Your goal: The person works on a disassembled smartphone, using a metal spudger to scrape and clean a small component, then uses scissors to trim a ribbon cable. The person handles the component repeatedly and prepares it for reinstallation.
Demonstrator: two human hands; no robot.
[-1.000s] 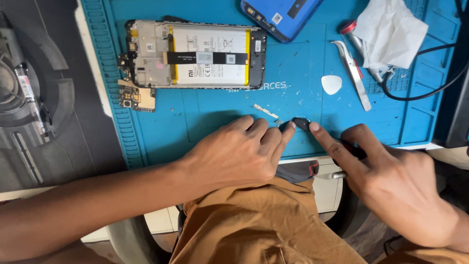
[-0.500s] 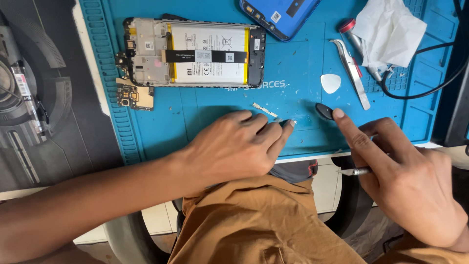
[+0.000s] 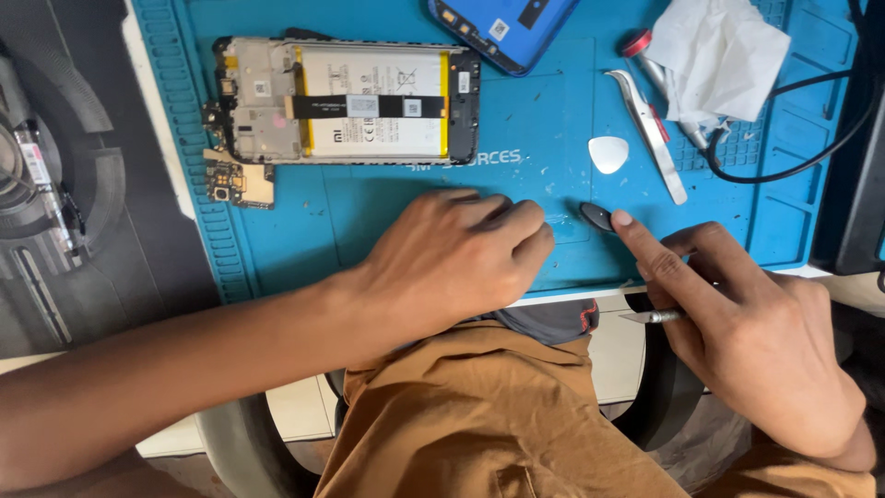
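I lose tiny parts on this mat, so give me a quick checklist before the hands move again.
1. Small black oval part on the blue mat: ok, at the right hand's index fingertip.
2. Thin metal tool in the right hand: ok, gripped.
3. Left hand holding something: cannot tell, fingers curled on the mat.
4. Opened phone clear of both hands: ok.
5. Loose circuit board on the mat: ok.
6. Tweezers within reach: ok.

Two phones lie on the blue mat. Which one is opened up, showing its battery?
The opened phone, far left, shows its battery; the blue phone at the top edge stays covered.
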